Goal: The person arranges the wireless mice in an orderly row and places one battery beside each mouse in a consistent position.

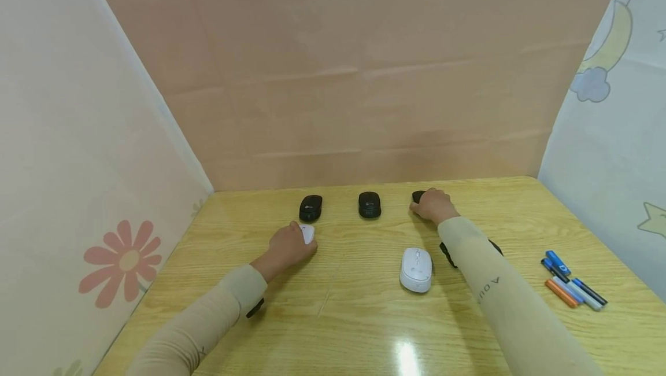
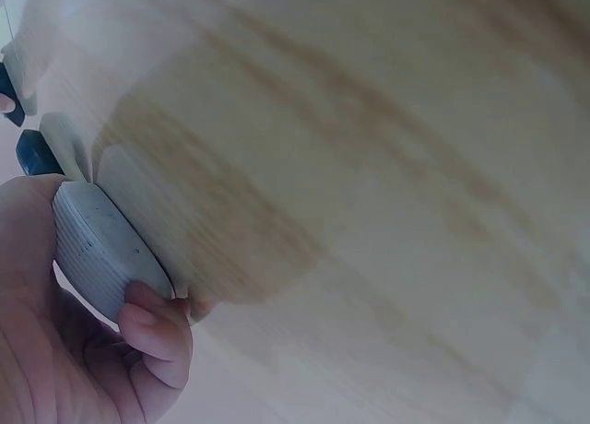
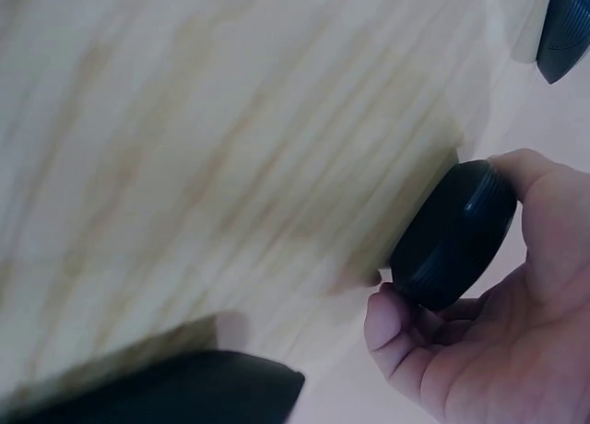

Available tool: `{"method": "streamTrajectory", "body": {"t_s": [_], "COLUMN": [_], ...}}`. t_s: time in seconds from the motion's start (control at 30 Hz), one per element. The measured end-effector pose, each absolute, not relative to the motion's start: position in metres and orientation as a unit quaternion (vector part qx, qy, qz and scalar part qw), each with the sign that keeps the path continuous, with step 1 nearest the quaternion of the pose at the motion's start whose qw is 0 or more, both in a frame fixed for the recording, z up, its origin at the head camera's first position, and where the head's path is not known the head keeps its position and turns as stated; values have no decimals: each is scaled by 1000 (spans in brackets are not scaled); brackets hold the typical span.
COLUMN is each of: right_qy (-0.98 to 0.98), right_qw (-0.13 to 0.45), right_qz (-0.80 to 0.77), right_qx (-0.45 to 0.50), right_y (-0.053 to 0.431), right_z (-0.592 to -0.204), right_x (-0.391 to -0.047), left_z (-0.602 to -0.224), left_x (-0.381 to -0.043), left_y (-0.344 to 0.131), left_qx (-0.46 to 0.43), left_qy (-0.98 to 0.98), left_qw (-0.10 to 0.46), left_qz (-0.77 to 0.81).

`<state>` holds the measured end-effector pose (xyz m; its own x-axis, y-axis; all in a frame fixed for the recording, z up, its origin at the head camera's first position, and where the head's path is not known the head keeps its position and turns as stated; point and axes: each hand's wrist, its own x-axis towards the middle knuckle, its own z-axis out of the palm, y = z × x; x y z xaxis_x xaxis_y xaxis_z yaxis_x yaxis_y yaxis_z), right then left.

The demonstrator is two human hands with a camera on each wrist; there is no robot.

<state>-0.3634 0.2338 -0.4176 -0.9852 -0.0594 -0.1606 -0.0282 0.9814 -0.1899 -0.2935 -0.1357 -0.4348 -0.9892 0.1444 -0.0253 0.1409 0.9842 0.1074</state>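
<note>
My left hand [image 1: 293, 246] grips a white computer mouse [image 1: 308, 233] by its sides, just in front of a black mouse [image 1: 310, 207]. In the left wrist view the thumb and curled fingers hold the sides of that white mouse [image 2: 101, 244]. At the back right, my right hand [image 1: 436, 206] holds another black mouse [image 1: 418, 196], mostly covered by the hand in the head view. The right wrist view shows this black mouse [image 3: 452, 235] between thumb and fingers. Between the hands sits a further black mouse [image 1: 370, 205].
A second white mouse [image 1: 416, 270] lies nearer on the wooden table [image 1: 359, 330]. Several markers [image 1: 574, 286] are grouped at the right. A dark object [image 3: 184, 392] fills the lower left of the right wrist view. Fabric-like walls enclose the back and sides.
</note>
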Motion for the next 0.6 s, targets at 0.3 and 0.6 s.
{"method": "streamTrajectory", "body": {"t_s": [0.3,0.6], "right_qy": [993,993], "right_qw": [88,85], "right_qz": [-80,-87], "right_qx": [-22,-11], "right_y": [233,239], "right_z": [-409,-400], "right_x": [-360,-356], "left_z": [-437,-437], "left_x": [-294,-297], "left_y": [-136,-137], "left_qx": [69,62], "left_qy": [996,996], "left_qw": [20,13], "left_qz": [54,67]}}
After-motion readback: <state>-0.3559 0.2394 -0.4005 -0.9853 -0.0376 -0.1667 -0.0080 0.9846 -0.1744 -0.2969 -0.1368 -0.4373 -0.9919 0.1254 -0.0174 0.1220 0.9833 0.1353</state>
